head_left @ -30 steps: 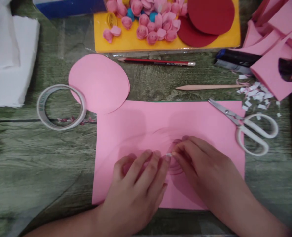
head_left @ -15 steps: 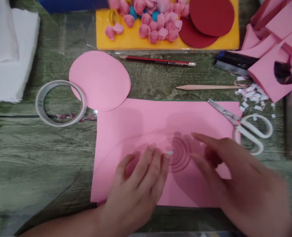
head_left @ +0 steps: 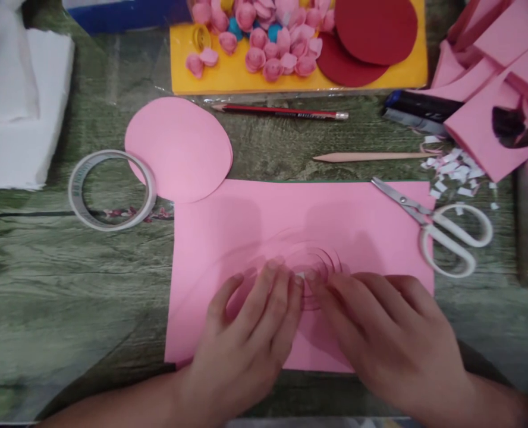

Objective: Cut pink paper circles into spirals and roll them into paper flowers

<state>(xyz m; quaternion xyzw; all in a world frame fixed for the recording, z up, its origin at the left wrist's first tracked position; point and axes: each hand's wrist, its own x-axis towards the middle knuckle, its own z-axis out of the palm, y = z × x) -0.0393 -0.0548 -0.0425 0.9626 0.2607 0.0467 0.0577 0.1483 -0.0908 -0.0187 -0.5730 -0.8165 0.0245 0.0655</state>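
Note:
A pink sheet lies flat on the wood-patterned surface, with a thin pink spiral on it. My left hand rests on the sheet left of the spiral's centre, its fingers bent and the thumb a little apart. Coming from the right, my right hand touches the spiral's centre with its fingertips, close to those of my left hand. A small white piece shows between the two hands. What the fingertips pinch, if anything, is mostly hidden.
White-handled scissors overlap the sheet's right edge. Pink circles and a tape roll lie upper left. Beyond are a pencil, a pointed wooden stick, a marker, pink scraps and a yellow pack with small flowers.
My right hand has moved left and its fingers have come together at the spiral's centre. My left hand stays in nearly the same place. The view has shifted slightly.

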